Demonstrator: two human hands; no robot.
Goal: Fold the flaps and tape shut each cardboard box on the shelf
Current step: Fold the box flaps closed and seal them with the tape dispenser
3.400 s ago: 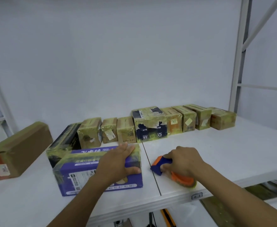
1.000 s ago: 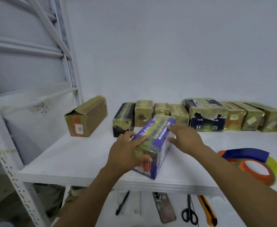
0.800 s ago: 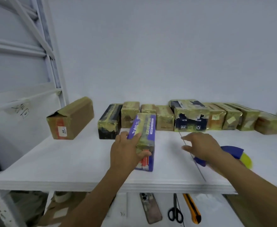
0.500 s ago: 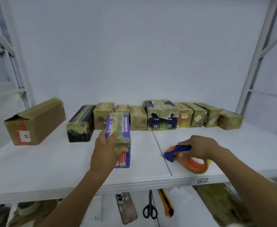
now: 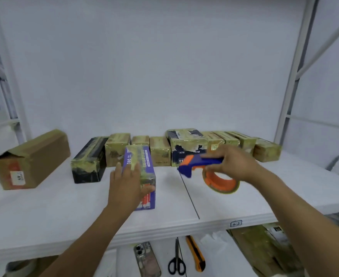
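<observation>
Our left hand grips the near end of the purple tape-wrapped cardboard box on the white shelf. Our right hand clasps the blue-and-orange tape dispenser just beside it. A row of yellow-taped boxes crowds close behind, and a brown open carton lies to the left.

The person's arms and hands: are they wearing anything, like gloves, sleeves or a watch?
Nothing shows. The left hand and right hand are bare, with no gloves and no rings that I can make out. The left forearm and right forearm are bare too: no sleeve edge, watch or wristband comes into view up to the frame's edge.
</observation>
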